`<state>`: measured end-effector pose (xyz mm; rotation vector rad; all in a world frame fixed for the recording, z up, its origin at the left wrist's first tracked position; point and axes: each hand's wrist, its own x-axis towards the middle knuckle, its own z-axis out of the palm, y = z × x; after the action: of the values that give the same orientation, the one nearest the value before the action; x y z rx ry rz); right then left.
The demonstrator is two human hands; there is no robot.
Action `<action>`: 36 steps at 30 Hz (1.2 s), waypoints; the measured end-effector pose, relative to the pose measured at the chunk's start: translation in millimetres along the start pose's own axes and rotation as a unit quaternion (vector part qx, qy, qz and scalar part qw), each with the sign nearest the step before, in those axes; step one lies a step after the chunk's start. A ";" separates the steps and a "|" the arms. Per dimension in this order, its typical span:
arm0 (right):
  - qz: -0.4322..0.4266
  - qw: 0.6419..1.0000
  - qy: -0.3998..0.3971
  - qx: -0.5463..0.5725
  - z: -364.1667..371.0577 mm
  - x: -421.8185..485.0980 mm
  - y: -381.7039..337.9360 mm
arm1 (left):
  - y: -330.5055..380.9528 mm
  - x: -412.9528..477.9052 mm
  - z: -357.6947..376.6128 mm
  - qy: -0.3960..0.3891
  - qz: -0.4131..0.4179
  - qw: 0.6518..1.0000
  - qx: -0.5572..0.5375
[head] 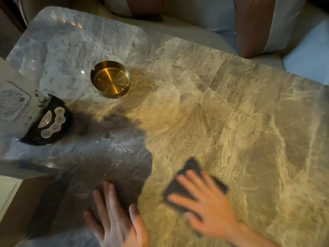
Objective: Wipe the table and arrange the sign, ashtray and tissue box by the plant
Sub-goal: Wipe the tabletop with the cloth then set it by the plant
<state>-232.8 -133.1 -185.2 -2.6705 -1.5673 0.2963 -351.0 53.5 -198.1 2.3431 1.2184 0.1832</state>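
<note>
At the far left edge, a pale printed card, probably the sign (13,102), stands half out of view, with a black, domed object bearing round buttons (49,122) just beside it on the marble bench (231,97). No plant or tissue box can be made out here. Farther in, the brass ashtray (110,79) sits alone on the stone, empty and bright, its rim notched, well apart from your hands. Your left hand (115,216) lies flat, fingers spread, palm down near the close edge, gripping nothing. To its right, your right hand (204,196) presses flat on a dark grey cloth (191,179), fingers splayed over it rather than curled round it; both hand and cloth are blurred, as in mid-swipe. The cloth looks thin, folded, one corner poking out beyond your fingertips.

The risks, as judged from here: a wide sweep leftward could knock the ashtray or the black object, since both stand loose on polished stone and would slide easily. The cloth, only pinned under an open palm, could bunch or slip out on a fast stroke. The left part of the bench probably remains to be wiped, with those items in the way.
</note>
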 end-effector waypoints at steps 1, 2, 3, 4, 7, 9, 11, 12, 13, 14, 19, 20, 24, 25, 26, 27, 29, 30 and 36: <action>0.066 0.998 0.017 -0.009 -1.9 -14.3 39.1 | 1.0 0.3 1.2 -0.002 0.005 1.000 0.004; 0.169 0.985 0.036 -0.004 -6.9 -8.2 77.0 | 1.8 0.5 1.6 -0.004 0.009 1.000 0.008; 0.293 0.954 0.060 0.014 -12.9 19.8 109.1 | 2.0 1.0 2.1 -0.006 0.009 1.000 0.010; 0.395 0.914 0.090 0.034 -21.0 62.8 126.5 | 1.7 0.4 2.7 -0.010 0.008 1.000 0.012; 0.372 0.923 0.097 -0.004 -27.8 164.9 70.8 | 0.4 -1.2 2.5 -0.016 0.012 1.000 0.005; 0.147 0.987 0.060 0.010 -11.3 140.1 -13.8 | 0.0 -2.2 1.0 -0.023 0.006 1.000 0.006; -0.031 0.999 -0.001 0.034 0.1 52.8 -62.4 | 0.6 -2.0 -1.8 -0.026 0.002 1.000 0.008; -0.054 0.998 -0.034 0.028 -4.6 18.4 -52.2 | 1.5 -0.7 -1.6 -0.025 0.001 1.000 0.005; -0.048 0.998 -0.032 -0.008 -4.4 -0.9 -20.2 | 2.2 -0.5 -1.0 -0.028 -0.001 1.000 0.005; 0.000 0.999 -0.015 -0.044 -5.0 -2.9 21.1 | 2.8 -1.0 -1.2 -0.036 -0.001 0.999 0.010; 0.433 0.897 0.085 0.017 -30.6 162.9 90.6 | 2.8 -0.6 -4.1 -0.061 -0.003 0.998 0.016; 0.364 0.927 0.086 -0.008 -22.5 168.7 54.4 | 2.3 -0.9 -5.6 -0.064 0.000 0.998 0.014; -0.056 0.996 -0.068 0.023 -12.4 24.3 -33.1 | -0.2 -0.7 -9.0 -0.061 -0.004 0.998 -0.016; -0.061 0.995 -0.073 -0.004 -12.7 -2.3 1.3 | 0.3 -0.1 -8.7 -0.066 -0.006 0.998 -0.015; 0.008 0.997 -0.069 -0.036 -15.2 -9.5 45.5 | 1.0 0.0 -8.2 -0.074 -0.006 0.997 -0.009; 0.150 0.988 -0.033 -0.029 -19.8 6.5 88.8 | 1.9 0.4 -7.7 -0.078 -0.006 0.997 -0.004; 0.445 0.892 0.060 0.051 -35.8 82.2 133.3 | 3.2 0.2 -8.0 -0.083 -0.005 0.997 -0.001; 0.490 0.868 0.058 0.044 -38.7 115.8 117.9 | 3.7 -0.6 -8.8 -0.081 -0.003 0.997 -0.005; -0.038 0.998 -0.047 0.012 -9.8 11.5 -32.2 | 1.7 -0.1 -8.8 -0.033 -0.003 0.998 -0.048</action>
<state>-253.3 -106.7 -173.3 -2.6079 -1.6744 0.4421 -352.7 55.8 -189.6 2.2453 1.1588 0.1571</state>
